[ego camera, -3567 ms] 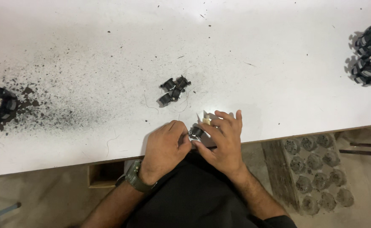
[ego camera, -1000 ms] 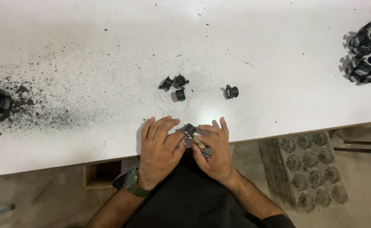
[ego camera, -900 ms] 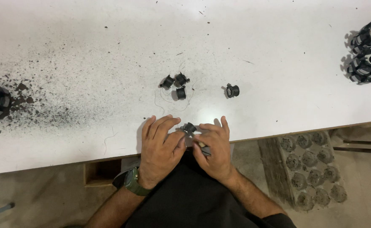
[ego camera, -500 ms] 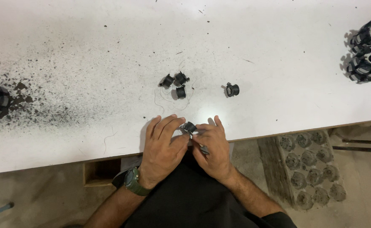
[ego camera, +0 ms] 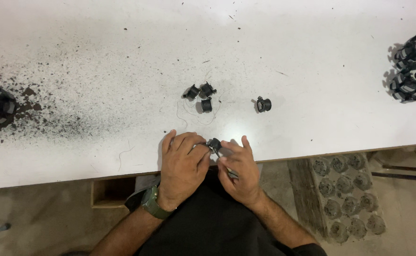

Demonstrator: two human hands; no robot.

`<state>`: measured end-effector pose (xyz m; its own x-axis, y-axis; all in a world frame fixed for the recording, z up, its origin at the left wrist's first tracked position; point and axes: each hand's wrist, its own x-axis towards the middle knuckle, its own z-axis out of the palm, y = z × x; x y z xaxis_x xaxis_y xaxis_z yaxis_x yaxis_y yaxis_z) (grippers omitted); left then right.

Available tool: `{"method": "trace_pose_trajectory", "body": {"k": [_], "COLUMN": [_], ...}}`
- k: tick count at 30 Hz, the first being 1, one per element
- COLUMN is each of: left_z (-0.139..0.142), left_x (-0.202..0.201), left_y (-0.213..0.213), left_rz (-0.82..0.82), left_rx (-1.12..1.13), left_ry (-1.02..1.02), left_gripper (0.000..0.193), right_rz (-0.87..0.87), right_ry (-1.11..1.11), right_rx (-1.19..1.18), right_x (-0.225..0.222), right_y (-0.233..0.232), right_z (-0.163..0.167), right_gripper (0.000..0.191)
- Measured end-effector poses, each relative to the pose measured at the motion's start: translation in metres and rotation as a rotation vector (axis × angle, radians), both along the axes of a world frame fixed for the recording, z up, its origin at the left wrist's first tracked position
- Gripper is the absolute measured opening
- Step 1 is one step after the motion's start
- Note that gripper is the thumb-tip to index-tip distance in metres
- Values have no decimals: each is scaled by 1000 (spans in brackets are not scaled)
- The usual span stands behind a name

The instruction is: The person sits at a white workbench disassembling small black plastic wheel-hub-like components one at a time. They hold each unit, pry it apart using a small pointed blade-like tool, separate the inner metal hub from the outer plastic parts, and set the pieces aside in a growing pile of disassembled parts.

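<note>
Both the left hand [ego camera: 183, 163] and right hand [ego camera: 238, 171] pinch a small black part [ego camera: 213, 144], mostly hidden by fingers; a thin metal tool [ego camera: 230, 172], perhaps, shows under the right palm.

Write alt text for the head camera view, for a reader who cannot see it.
Two bare hands, left hand and right hand, pinch a small black part together at the near edge of a white table. Beyond them lie three similar black parts, a fourth black part alone, and scattered black grit.

A workshop. Left of the hands, black grit [ego camera: 61, 118] dusts the white workbench [ego camera: 312, 57]; far right sit black wheels [ego camera: 414, 66]. A tray of parts [ego camera: 347, 199] lies below.
</note>
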<state>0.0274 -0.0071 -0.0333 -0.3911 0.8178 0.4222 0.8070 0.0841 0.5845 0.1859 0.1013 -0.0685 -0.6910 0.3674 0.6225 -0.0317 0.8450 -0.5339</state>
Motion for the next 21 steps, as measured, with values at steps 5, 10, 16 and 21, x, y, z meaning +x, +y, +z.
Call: {"method": "trace_pose_trajectory", "body": {"k": [5,10,16,21], "left_z": [1,0,1,5], "left_x": [-1,-3,-4,-6], "left_y": [-2,-2,-5,-8], "left_rz": [-9,-30,-51,-44], "left_rx": [18,30,22,1], "left_ry": [-31,-51,-77,-139], "left_gripper": [9,10,14,11], "right_rz": [36,-19,-19,15], "right_ry": [19,-12,-101,-58], "right_rx": [25,46,81,29], "right_x": [-1,-5,-9,-6], "right_y": [0,-3,-2,1], "right_z": [-6,-1,11,13], "right_gripper": [40,39,38,30]}}
